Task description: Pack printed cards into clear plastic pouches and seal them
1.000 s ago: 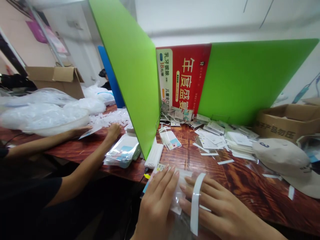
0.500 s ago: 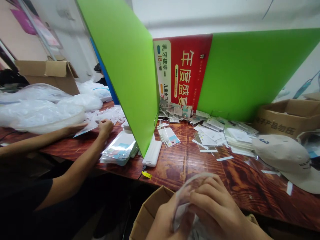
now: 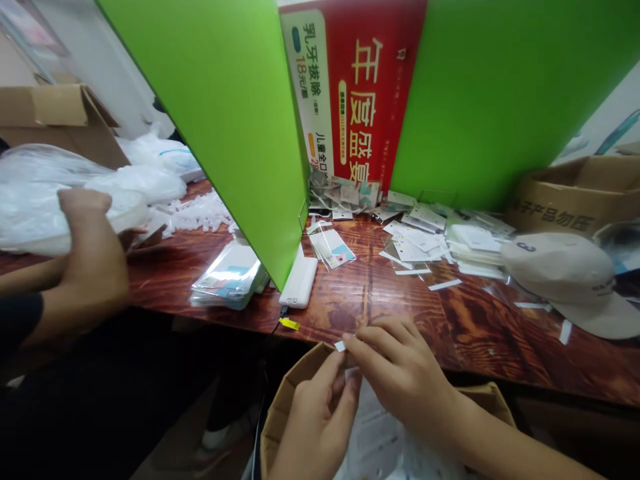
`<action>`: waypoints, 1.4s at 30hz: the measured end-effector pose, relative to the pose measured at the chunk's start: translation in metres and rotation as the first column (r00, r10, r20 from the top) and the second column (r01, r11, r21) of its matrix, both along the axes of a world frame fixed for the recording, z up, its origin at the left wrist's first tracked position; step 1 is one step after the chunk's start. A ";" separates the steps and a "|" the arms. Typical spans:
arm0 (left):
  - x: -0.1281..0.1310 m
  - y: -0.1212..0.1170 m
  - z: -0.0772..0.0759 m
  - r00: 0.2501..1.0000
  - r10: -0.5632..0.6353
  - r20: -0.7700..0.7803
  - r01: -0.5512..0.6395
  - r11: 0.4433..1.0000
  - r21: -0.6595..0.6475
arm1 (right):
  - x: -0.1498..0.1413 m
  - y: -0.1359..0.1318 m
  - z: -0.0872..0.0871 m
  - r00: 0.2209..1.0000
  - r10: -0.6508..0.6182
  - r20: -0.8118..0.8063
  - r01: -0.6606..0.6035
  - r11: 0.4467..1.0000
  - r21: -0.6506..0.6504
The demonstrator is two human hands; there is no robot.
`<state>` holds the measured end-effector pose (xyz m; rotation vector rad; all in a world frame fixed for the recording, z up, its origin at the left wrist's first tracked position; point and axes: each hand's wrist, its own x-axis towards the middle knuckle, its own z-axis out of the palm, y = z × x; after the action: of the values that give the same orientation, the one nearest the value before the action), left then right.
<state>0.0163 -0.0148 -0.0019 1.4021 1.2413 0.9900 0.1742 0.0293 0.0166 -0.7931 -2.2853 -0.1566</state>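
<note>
Together, left hand (image 3: 320,417) and right hand (image 3: 400,373), each grip pinching small white strip (image 3: 341,347), above cardboard box (image 3: 285,407).

red poster (image 3: 373,87) — "18" beside Chinese characters, cap (image 3: 560,273) — "3"

Both hands, left (image 3: 320,413) and right (image 3: 400,373), now pinch a small white strip (image 3: 341,346) above the open brown cardboard box (image 3: 280,413); clear bag gone from fingers.

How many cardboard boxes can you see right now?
3: one box far left behind the plastic bags, one at right behind the cap, one open under both hands. Others may be hidden.
</note>
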 end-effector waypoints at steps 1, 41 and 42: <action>0.000 0.000 0.002 0.996 -0.015 -0.093 0.018 0.999 0.031 | -0.001 0.001 -0.001 0.999 0.009 0.038 -0.010 1.000 0.015; -0.032 0.009 0.004 0.833 0.234 0.502 0.025 0.890 -0.455 | 0.023 0.001 -0.022 0.687 -0.442 -0.577 -0.584 0.136 -0.800; -0.032 0.008 0.004 0.819 0.239 0.521 0.033 0.888 -0.458 | 0.026 0.001 -0.021 0.669 -0.442 -0.598 -0.611 0.131 -0.780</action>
<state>-0.0157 -0.0065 0.0023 0.6049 1.0061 1.0137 0.1998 0.0301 -0.0046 -0.9969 -1.2259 1.7533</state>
